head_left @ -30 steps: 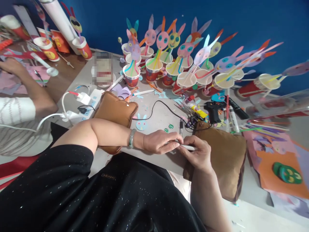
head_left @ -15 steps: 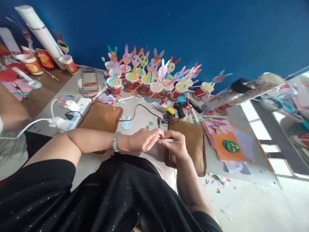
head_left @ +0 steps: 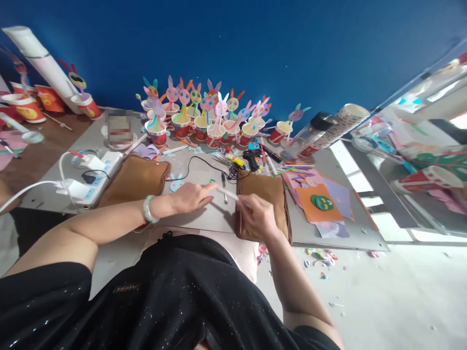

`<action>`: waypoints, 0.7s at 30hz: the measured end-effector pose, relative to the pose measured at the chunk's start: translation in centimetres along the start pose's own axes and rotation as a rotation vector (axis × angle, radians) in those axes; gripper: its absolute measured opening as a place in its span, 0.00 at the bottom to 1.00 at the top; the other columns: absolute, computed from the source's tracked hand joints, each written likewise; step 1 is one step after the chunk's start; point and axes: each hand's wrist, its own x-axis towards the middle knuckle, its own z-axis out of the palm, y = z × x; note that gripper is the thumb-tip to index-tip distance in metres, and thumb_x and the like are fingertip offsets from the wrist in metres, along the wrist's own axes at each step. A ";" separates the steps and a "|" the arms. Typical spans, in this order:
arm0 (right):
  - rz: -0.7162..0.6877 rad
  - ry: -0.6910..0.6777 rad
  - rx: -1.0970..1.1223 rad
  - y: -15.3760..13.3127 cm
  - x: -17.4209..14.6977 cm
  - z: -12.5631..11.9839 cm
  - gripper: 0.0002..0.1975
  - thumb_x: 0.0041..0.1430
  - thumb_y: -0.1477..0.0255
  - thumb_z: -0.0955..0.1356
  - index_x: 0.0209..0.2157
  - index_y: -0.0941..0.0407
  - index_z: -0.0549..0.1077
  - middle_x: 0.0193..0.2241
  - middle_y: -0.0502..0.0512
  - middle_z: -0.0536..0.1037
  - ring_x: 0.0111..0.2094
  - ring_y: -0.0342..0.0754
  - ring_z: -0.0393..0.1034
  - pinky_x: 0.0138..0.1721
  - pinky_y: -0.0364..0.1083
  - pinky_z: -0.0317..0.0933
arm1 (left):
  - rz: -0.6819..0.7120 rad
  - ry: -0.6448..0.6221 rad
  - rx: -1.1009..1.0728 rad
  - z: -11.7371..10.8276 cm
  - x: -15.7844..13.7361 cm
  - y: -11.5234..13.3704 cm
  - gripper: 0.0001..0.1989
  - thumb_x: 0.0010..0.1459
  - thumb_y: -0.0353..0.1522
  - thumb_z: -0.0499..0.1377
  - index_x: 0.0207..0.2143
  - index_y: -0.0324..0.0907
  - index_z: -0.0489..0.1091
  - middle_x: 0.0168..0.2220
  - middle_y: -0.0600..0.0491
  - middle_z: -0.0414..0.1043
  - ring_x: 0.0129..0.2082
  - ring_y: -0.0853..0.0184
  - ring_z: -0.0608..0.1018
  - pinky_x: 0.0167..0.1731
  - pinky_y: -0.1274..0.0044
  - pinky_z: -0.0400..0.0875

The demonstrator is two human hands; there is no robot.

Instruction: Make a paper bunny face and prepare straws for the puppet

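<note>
My right hand (head_left: 258,214) is closed around one end of a slim white stick (head_left: 229,193), perhaps a pen; the exact kind is unclear. The stick's far end reaches the outstretched index finger of my left hand (head_left: 191,198), whose fingers are apart. I cannot tell whether that finger touches it. A black-and-clear pen (head_left: 224,184) lies on the table just beyond the stick. By my left fingers are a pale blue paper rabbit head (head_left: 176,183) and a small green paper piece (head_left: 212,181), partly hidden.
Brown cushions (head_left: 133,180) flank my hands. Behind stand several red paper cups (head_left: 181,127) with paper rabbits. A black glue gun (head_left: 251,159), coloured paper (head_left: 333,214), a power strip (head_left: 100,180) and clear cylinders (head_left: 310,136) lie around. Part of another person's arm (head_left: 4,193) shows at left.
My hands have moved apart; earlier both were pinched together at the white stick. My left fingers have opened out, and more of the stick shows. The view has swung right.
</note>
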 end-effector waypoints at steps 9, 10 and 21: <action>0.397 0.095 -0.228 10.3 4.1 -2.9 0.15 0.63 0.59 0.67 0.41 0.55 0.79 0.39 0.64 0.81 0.42 0.59 0.74 0.47 0.55 0.66 | -0.144 0.287 -0.014 -4.7 4.2 -4.3 0.11 0.64 0.33 0.56 0.41 0.40 0.78 0.29 0.49 0.81 0.32 0.62 0.79 0.35 0.73 0.67; 0.409 0.100 -0.233 11.2 4.5 -3.5 0.15 0.64 0.59 0.67 0.37 0.55 0.79 0.36 0.62 0.81 0.41 0.58 0.73 0.46 0.54 0.66 | -0.147 0.306 -0.030 -5.1 4.6 -4.7 0.11 0.63 0.32 0.56 0.40 0.40 0.78 0.29 0.50 0.80 0.31 0.63 0.78 0.35 0.74 0.66; 0.730 -0.002 -0.339 20.5 8.3 -12.1 0.15 0.69 0.63 0.70 0.52 0.57 0.77 0.54 0.62 0.78 0.51 0.53 0.75 0.53 0.57 0.72 | -0.230 0.461 -0.254 -4.3 6.6 -9.0 0.10 0.61 0.33 0.56 0.36 0.38 0.77 0.30 0.49 0.80 0.29 0.67 0.75 0.32 0.77 0.63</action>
